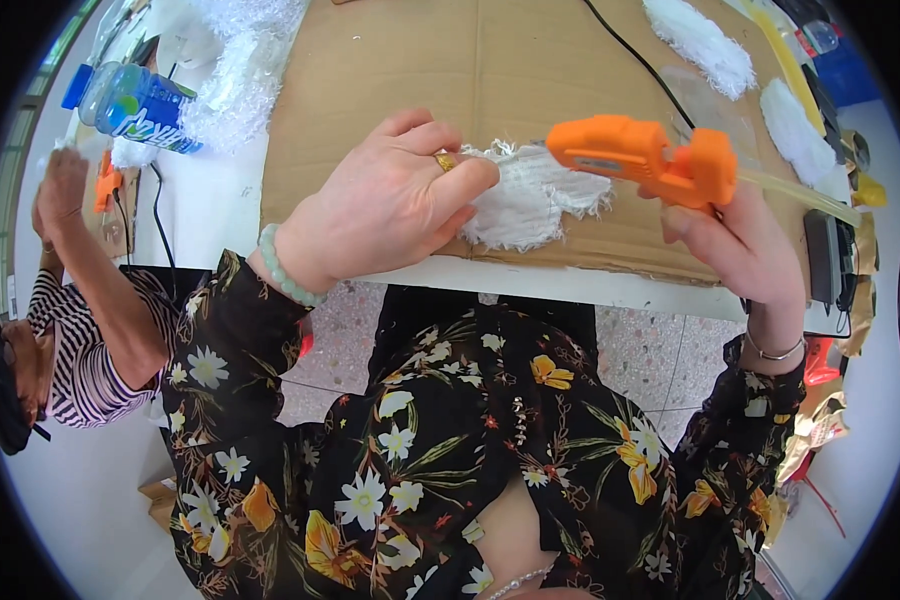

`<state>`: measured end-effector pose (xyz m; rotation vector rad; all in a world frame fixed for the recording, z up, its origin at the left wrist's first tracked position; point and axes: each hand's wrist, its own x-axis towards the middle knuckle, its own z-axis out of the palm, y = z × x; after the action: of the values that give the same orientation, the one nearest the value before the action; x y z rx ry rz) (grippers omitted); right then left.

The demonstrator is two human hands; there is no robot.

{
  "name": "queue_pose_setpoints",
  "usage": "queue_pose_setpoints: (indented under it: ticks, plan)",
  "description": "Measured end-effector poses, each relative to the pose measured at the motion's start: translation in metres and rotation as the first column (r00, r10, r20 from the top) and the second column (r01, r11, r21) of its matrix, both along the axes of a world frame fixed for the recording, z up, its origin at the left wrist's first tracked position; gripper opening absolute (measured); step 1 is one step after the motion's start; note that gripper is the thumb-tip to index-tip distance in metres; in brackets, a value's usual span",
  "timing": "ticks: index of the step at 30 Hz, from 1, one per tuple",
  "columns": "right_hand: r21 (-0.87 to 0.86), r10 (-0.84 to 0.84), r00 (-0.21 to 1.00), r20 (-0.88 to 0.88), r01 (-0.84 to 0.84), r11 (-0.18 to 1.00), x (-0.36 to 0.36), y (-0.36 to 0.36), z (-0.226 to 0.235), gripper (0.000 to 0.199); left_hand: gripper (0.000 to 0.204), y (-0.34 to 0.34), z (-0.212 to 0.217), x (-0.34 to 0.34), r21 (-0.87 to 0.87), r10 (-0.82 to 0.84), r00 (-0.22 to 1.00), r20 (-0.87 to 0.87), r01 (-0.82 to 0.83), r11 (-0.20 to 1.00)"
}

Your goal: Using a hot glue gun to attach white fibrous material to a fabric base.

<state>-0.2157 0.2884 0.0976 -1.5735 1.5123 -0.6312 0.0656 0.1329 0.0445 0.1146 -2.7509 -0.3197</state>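
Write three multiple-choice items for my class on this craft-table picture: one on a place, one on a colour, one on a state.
1. Where does the white fluffy piece lie?
A. on the cardboard sheet
B. on the floor
C. in the bottle

2. What colour is the glue gun?
A. green
B. orange
C. black

3. What is the left hand doing?
A. hanging free
B. gripping the bottle
C. pressing down on the white fluffy piece

Answers:
1 A: it rests on brown cardboard near the table edge.
2 B: its body is bright orange, held in the right hand.
3 C: its fingertips lie on the piece's left edge.
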Motion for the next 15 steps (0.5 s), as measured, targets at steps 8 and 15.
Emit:
queue_pose_setpoints:
  ticks: [8,15]
  plan:
    - [0.031,-0.009,0.999,0.04,0.008,0.999,-0.004,0.006,-0.009,0.036,0.029,0.004,-0.003,-0.006,-0.144,-0.017,0.999,-0.044,0.011,0.99]
    - [0.098,0.048,0.997,-0.06,-0.042,0.994,0.003,-0.001,-0.006,0.033,0.036,0.006,0.008,-0.006,-0.119,-0.042,0.998,0.044,0.047,0.992]
